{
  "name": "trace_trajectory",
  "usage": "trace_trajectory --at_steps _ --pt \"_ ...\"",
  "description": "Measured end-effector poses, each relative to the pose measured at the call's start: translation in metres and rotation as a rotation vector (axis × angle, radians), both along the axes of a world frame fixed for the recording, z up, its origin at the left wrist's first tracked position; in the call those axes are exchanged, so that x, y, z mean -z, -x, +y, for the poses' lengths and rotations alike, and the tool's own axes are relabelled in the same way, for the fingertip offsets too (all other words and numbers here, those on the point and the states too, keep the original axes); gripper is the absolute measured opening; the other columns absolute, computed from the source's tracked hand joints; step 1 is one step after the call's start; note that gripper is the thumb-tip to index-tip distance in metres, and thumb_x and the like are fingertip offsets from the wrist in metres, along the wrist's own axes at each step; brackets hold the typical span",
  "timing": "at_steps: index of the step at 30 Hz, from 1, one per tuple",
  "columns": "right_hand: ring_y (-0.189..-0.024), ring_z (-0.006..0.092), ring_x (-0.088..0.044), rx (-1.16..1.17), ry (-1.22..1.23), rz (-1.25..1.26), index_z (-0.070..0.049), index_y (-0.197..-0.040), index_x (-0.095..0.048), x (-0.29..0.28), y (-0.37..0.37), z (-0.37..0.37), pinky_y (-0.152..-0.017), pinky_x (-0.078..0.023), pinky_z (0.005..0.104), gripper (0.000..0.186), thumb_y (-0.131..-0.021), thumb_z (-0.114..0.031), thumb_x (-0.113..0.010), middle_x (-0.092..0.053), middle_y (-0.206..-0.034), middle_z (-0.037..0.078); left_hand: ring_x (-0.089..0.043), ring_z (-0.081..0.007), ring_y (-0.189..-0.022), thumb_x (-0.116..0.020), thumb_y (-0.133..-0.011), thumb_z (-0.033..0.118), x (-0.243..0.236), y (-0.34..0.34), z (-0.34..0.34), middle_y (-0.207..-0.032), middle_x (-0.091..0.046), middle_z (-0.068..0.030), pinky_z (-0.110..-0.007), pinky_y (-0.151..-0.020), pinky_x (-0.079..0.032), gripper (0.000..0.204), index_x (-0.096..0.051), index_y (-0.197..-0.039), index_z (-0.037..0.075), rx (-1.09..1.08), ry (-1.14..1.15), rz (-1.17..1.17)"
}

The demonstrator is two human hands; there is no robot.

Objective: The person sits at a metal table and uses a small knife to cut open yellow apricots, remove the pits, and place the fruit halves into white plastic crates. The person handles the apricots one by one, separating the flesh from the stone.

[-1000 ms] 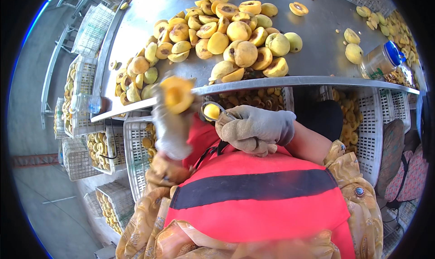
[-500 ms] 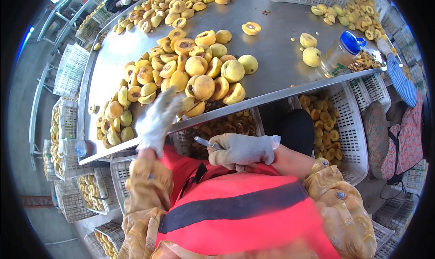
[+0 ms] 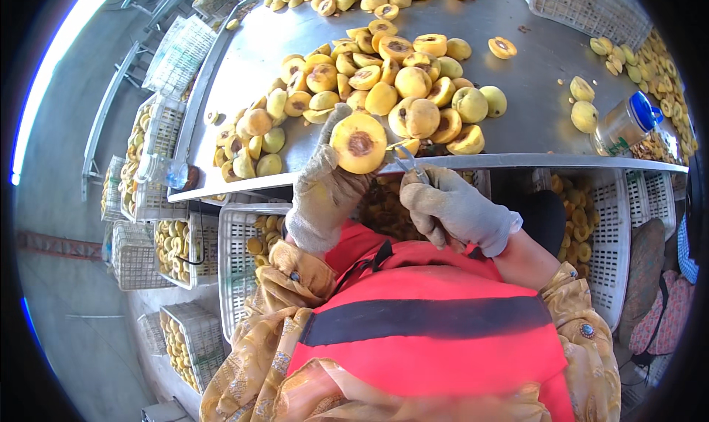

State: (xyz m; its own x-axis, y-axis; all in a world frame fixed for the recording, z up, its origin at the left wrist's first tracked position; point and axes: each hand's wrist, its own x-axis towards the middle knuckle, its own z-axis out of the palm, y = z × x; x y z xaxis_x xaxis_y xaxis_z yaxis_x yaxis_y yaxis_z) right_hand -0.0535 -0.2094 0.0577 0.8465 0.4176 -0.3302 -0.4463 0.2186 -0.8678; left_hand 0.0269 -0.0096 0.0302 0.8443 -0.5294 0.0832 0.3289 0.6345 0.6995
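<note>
My gloved left hand (image 3: 323, 199) grips a yellow peach half (image 3: 359, 143) just above the table's near edge. Its round cut face, with a brown, rough centre, is turned up toward me. Close on its right, my gloved right hand (image 3: 459, 209) is closed around a small metal pitting tool (image 3: 408, 160) with a looped or forked tip. The tip points at the peach half; a small gap seems to lie between them. Behind both hands a heap of peach halves (image 3: 380, 97) lies on the metal table (image 3: 543, 100), some cut side up.
A clear bottle with a blue lid (image 3: 626, 124) stands on the right of the table near loose peach halves (image 3: 583, 116). Below the edge are white crates of peaches (image 3: 607, 252) (image 3: 236, 256). More crates (image 3: 177, 252) stand on the left floor.
My left hand has come back from the heap with a peach half in it. The tool in my right hand is now raised beside it. The whole view has shifted, moving the scene rightward.
</note>
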Motion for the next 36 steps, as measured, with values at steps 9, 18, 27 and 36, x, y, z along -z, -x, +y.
trace_trajectory --at_steps 9,18,27,36 --pt "-0.042 0.0102 -0.049 0.088 0.239 -0.021 -0.004 -0.092 -0.051 -0.008 -0.002 0.029 -0.036 -0.040 0.0253 0.024 -0.093 -0.028 -0.053 -0.053 -0.066 0.004 -0.050 -0.0316 -0.120 -0.057 -0.088 0.055 -0.006 0.028 -0.026 -0.133 -0.048 -0.0158 -0.050 -0.102 -0.042 0.067 -0.042 -0.134 0.009 -0.221 -0.080 -0.025" --pt "-0.044 0.0181 -0.056 0.025 0.117 0.093 -0.001 -0.101 -0.051 -0.002 0.002 0.039 -0.037 -0.044 0.0311 0.027 -0.093 -0.026 -0.053 -0.059 -0.068 0.011 -0.052 -0.0259 -0.120 -0.075 -0.081 0.024 0.041 0.018 -0.030 -0.131 -0.052 -0.0165 -0.041 -0.100 -0.045 0.060 -0.046 -0.129 0.004 -0.470 -0.140 -0.472" --pt "-0.040 0.0176 -0.053 -0.064 0.217 0.051 -0.003 -0.109 -0.050 -0.017 0.006 0.037 -0.029 -0.041 0.0311 0.023 -0.093 -0.020 -0.048 -0.054 -0.062 0.009 -0.060 -0.0254 -0.108 -0.063 -0.087 0.011 0.028 0.024 -0.017 -0.124 -0.057 -0.0177 -0.038 -0.092 -0.052 0.039 -0.052 -0.123 0.001 -0.270 -0.167 -0.226" --pt "-0.033 0.0089 -0.041 -0.305 -0.095 0.304 -0.009 -0.087 -0.049 -0.008 -0.003 0.022 -0.027 -0.031 0.0220 0.010 -0.090 -0.019 -0.050 -0.045 -0.054 0.001 -0.064 -0.0253 -0.099 -0.060 -0.092 0.022 0.011 0.019 -0.009 -0.110 -0.064 -0.0196 -0.036 -0.086 -0.053 0.034 -0.058 -0.117 -0.001 -0.093 -0.329 -0.049"
